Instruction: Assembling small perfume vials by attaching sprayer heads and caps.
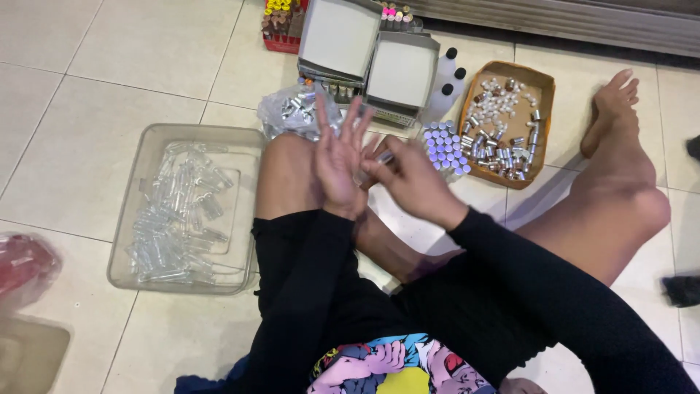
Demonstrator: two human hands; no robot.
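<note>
Black sleeves closest to the lens, both arms reaching out over bare knees. Left hand [339,164] is up with fingers [355,120] spread wide, palm flat, gripping nothing. Right hand [410,182] is curled, fingers pinched on a small vial [384,157] right beside the left palm; it's blurry, hard to say more. On the floor: one clear plastic tray [138,182] of glass vials, too many to count, two open grey boxes [372,58], one cardboard tray [543,80] of silver caps, three black-capped bottles [448,73], plus a purple-capped cluster [445,146]. Red bag [22,263] at the left is cut off.
</note>
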